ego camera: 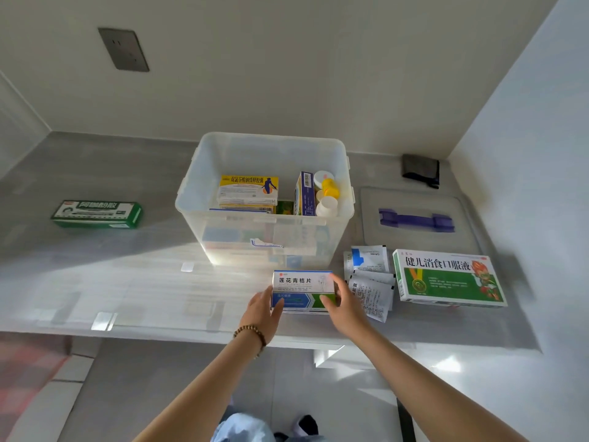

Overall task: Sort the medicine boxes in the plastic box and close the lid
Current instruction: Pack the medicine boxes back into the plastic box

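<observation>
here, far to the left on the grey desk (95,275), a long green and white medicine box (97,214) lies flat, well apart from everything else. in the middle stands the clear plastic storage box (264,237), open at the top. inside it, on the left, yellow and white cartons (248,190) are stacked flat; to their right a blue and white carton (305,194) stands on edge, and beside that sit a yellow bottle (330,188) and white bottles (326,206). more packs show dimly through the front wall, too blurred to tell apart.

just in front of the storage box, a white, blue and green medicine box (302,290) is gripped at both ends. the left hand (264,314), with a wooden bead bracelet (250,333) at the wrist, curls its fingers round the left end; the right hand (345,309) clasps the right end, thumb on the front face. it seems to be at or just above the desk surface, though i cannot tell which.

right of the hands, white paper sachets (371,282) lie in a loose overlapping pile. next to them rests a large green and white carton with a cartoon figure (447,277). behind it the clear lid with a purple handle (416,220) lies flat on the desk, just beside the storage box. a dark folded pouch (420,170) sits in the back right corner.
</observation>
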Available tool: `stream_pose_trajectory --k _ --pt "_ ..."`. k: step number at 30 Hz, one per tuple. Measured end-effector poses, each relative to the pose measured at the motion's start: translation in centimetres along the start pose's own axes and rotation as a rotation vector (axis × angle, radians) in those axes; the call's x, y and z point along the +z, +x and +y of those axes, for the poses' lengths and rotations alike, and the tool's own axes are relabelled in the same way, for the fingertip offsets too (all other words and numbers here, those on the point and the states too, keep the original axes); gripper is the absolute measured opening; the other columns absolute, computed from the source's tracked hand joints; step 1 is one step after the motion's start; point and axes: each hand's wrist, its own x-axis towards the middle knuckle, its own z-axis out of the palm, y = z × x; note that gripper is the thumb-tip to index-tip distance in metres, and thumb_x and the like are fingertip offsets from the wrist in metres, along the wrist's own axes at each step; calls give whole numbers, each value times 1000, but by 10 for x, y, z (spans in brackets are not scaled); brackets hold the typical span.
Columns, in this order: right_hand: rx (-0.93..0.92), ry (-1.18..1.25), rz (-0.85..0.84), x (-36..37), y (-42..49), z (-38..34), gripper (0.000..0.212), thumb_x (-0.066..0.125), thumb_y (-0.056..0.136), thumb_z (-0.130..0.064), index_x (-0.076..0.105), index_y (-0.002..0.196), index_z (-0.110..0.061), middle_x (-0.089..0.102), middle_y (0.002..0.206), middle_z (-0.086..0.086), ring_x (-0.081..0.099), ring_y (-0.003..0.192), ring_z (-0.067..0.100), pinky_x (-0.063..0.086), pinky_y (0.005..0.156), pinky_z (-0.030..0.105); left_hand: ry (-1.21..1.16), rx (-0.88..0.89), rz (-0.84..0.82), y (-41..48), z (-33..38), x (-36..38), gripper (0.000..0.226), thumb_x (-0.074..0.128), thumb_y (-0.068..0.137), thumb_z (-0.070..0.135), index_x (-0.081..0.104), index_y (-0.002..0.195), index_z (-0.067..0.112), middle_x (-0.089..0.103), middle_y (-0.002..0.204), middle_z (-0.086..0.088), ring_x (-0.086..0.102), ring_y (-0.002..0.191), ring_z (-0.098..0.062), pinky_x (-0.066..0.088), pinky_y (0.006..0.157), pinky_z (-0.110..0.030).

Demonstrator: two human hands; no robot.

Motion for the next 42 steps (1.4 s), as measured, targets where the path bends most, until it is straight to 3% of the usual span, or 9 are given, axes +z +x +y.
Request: stream_pose_trajectory --k 4,9,14,21,24,28,31,37,42 --pt "32 165 77 2 -4 0 54 61 87 -9 38 136 -16 57 128 7 56 116 22 49 93 31 -223 -70 120 -2 8 5 34 45 93 28 43 125 17 55 128 -4 55 108 -20 44 85 -26" --pt "34 318 162 -25 -24 -9 55 61 88 -12 34 136 -19 51 127 7 50 114 16 50 74 15 -484 -25 126 -4 35 -9 46 60 84 31 38 123 19 45 128 -6 64 86 -17 57 70 -31" --pt "-48 431 277 -74 -52 -31 41 60 89 -21 44 127 -28 59 117 1 55 110 19 50 88 31 -650 174 -65 -23 72 -41 70 66 77 34 24 134 38 51 120 2 65 83 -11 57 64 -24" --pt "-199 558 82 -129 -43 -114 49 66 84 -17 45 117 -45 68 99 -25 62 91 -11 47 68 4 -851 397 -140 -25 113 -132 56 62 81 14 36 123 40 59 112 2 68 91 -10 58 66 -29" --pt "-239 600 4 -136 -22 -155 49 65 84 -8 50 122 -34 69 107 -7 65 92 -4 50 71 9 -856 422 -93 -18 112 -172 57 59 84 8 35 131 29 62 114 -1 68 91 -13 58 69 -31" --pt "-224 580 -100 -129 14 -203 32 65 84 -18 56 112 -32 70 109 3 65 102 18 50 85 36 -797 490 -44 -1 100 -224 54 56 86 11 36 134 27 63 116 0 66 98 -11 56 69 -27" --pt "-209 658 -194 -112 45 -227 33 68 80 -14 56 108 -28 74 97 1 69 88 15 54 68 25 -776 482 -20 18 84 -255 54 55 87 13 36 136 25 63 117 -1 65 99 -13 56 75 -29" --pt "-33 600 -245 -72 99 -233 42 71 79 -13 53 114 -26 71 98 1 68 88 18 55 72 31 -280 404 330 68 32 -274 54 52 88 38 34 137 26 45 132 10 35 130 -15 25 107 -35" --pt "162 440 -265 -32 122 -219 51 69 80 -5 50 125 -19 67 111 11 65 96 24 54 76 35 -432 123 190 91 4 -250 62 42 94 34 13 146 17 25 151 -6 25 138 -21 22 113 -37"
